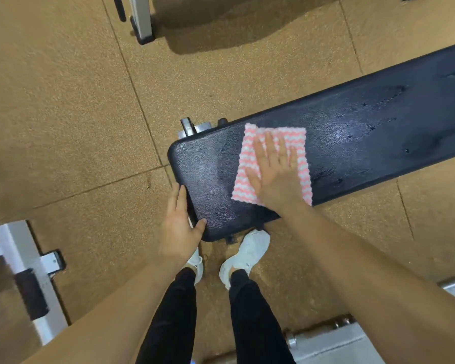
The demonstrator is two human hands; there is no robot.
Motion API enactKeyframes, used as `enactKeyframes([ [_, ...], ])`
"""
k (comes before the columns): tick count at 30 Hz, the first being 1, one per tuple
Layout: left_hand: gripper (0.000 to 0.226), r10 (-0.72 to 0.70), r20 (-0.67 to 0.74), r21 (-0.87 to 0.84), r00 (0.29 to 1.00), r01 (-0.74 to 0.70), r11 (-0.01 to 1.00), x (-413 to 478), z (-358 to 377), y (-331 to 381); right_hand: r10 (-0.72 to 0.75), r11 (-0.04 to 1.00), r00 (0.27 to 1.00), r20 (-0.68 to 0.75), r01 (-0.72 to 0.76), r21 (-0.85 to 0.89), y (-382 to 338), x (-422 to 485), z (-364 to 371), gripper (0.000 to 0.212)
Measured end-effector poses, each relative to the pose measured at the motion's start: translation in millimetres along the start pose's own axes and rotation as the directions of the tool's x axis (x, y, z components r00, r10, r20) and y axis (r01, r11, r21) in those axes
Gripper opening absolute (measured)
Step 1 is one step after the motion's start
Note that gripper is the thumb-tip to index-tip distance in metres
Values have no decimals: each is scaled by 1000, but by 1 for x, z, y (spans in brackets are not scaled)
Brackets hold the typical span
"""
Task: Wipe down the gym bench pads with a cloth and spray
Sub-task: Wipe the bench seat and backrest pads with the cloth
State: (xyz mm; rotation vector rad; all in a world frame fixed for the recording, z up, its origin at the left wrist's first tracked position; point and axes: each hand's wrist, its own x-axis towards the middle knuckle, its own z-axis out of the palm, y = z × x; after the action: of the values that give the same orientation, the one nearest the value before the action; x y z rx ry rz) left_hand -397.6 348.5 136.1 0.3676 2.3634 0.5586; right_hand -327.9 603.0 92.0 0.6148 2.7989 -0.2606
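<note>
A long black bench pad [352, 132] runs from the middle of the view to the upper right, with wet shiny patches toward its far end. A pink and white zigzag cloth [297, 143] lies flat on the pad near its left end. My right hand [273, 169] presses flat on the cloth, fingers straight and spread. My left hand [180, 224] rests on the pad's rounded near corner, thumb on top and fingers along the end edge. No spray bottle is in view.
The floor is tan rubber tiles [76, 101]. A white metal frame [29, 271] stands at the lower left, another white post [141, 19] at the top, and grey metal equipment [326, 340] at the lower right. My white shoes [247, 256] stand close to the bench.
</note>
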Motion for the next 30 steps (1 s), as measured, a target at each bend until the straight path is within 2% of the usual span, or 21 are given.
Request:
enactKeyframes([
  [2, 90, 8, -5, -153, 1000, -9, 988, 3, -1, -6, 49, 998, 999, -16, -49, 29, -23, 19, -3, 73],
  [4, 76, -26, -4, -313, 1000, 24, 949, 5, -5, -7, 1, 1000, 1000, -26, 0, 24, -45, 34, -4, 74],
  [6, 62, -48, -35, -403, 998, 30, 915, 9, -14, -5, -67, 998, 997, -37, 67, 8, -64, 43, -4, 74],
  [8, 54, 17, -162, -311, 987, -68, 948, 17, -26, -3, -128, 992, 991, -40, 128, -3, -81, 51, -3, 75],
  [10, 50, 201, -293, -125, 935, -246, 961, 30, -37, 2, -194, 981, 980, -33, 194, -17, -95, 56, -2, 78],
  [11, 50, 304, -309, -49, 901, -334, 941, 40, -41, 8, -230, 973, 972, -38, 231, 0, -98, 57, -2, 79],
  [13, 51, 490, -241, 97, 838, -482, 871, 64, -46, 20, -273, 952, 960, -57, 278, 127, -98, 55, -6, 82],
  [15, 55, 566, -106, 243, 817, -531, 812, 89, -41, 29, -273, 936, 961, -51, 277, 217, -88, 51, -11, 78],
  [17, 61, 524, 21, 386, 852, -490, 781, 111, -36, 32, -237, 964, 971, -46, 240, 116, -78, 47, -10, 66],
  [19, 64, 480, 54, 499, 875, -440, 746, 125, -25, 32, -242, 970, 968, -62, 240, -44, -73, 46, -4, 60],
  [22, 66, 440, -25, 566, 898, -350, 746, 131, -9, 36, -257, 965, 964, -74, 251, -78, -66, 51, 2, 59],
  [26, 66, 355, -117, 561, 928, -233, 795, 125, 7, 47, -220, 975, 973, -74, 219, -23, -49, 53, -2, 62],
  [30, 70, 291, -213, 547, 933, -133, 827, 116, 29, 68, -231, 972, 971, -55, 227, -62, -19, 53, -8, 66],
])
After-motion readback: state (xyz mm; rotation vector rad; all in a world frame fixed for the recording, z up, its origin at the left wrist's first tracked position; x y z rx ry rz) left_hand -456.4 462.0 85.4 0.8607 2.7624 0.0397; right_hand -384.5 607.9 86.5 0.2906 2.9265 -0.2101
